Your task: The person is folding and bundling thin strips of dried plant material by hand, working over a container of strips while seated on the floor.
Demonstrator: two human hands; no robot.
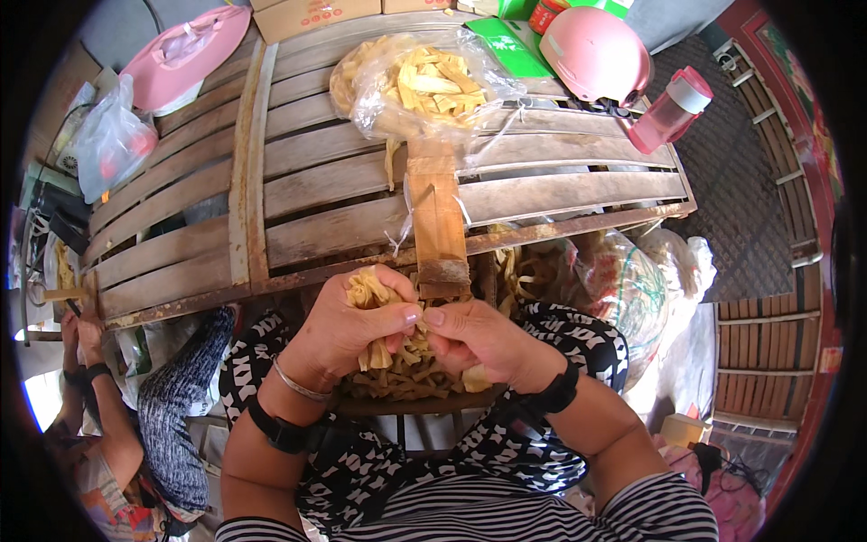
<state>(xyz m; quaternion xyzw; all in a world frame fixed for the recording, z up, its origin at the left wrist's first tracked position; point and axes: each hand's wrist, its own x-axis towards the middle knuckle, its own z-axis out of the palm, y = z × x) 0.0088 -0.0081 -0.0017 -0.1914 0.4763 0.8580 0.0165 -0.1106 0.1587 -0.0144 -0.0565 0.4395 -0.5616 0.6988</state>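
My left hand (355,325) is closed around a crumpled bunch of pale yellow strips (371,290), which sticks out above and below the fingers. The strips look dry and fibrous; their exact material is unclear. My right hand (484,342) meets the left at the thumb tips and pinches at the bunch, its curled fingers partly hiding the grip. A yellow piece (477,378) shows beneath the right hand. Under both hands, a heap of cut yellow strips (393,385) lies in a container between my knees. Just beyond the fingers, a wooden board (437,217) juts over the table edge.
On the slatted table (332,183) stand an open plastic bag of strips (440,88), a pink helmet (596,54), a pink bottle (670,112) and a pink hat (186,57). Full sacks (623,291) sit at the right. Another person's hands (85,332) work at the left.
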